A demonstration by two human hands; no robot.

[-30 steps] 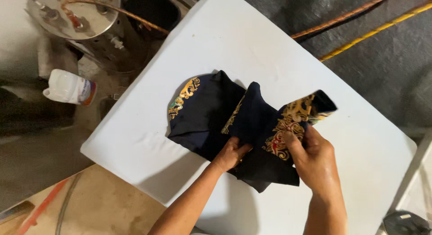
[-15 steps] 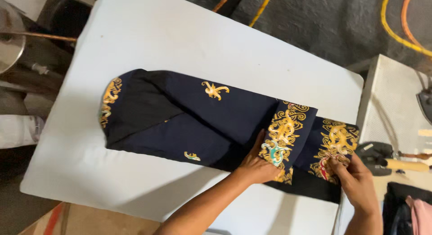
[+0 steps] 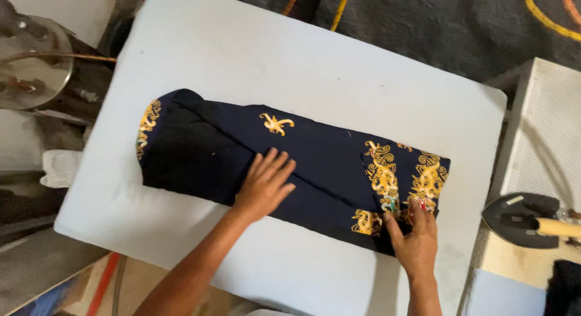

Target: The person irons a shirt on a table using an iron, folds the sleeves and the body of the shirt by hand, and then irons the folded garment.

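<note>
A dark navy garment with gold patterned trim lies folded lengthwise across a white padded table. My left hand rests flat, fingers spread, on the middle of the cloth near its lower edge. My right hand presses on the garment's lower right corner, fingertips on the gold patterned band. Neither hand grips the cloth.
A clothes iron with a wooden handle sits on a side stand at the right. A round metal vessel stands off the table's left edge. Yellow and orange cables run over the dark floor beyond the table.
My left hand has slid left from the gold band to the garment's middle. My right hand has shifted left to the lower right corner. The cloth lies flatter and straighter.
</note>
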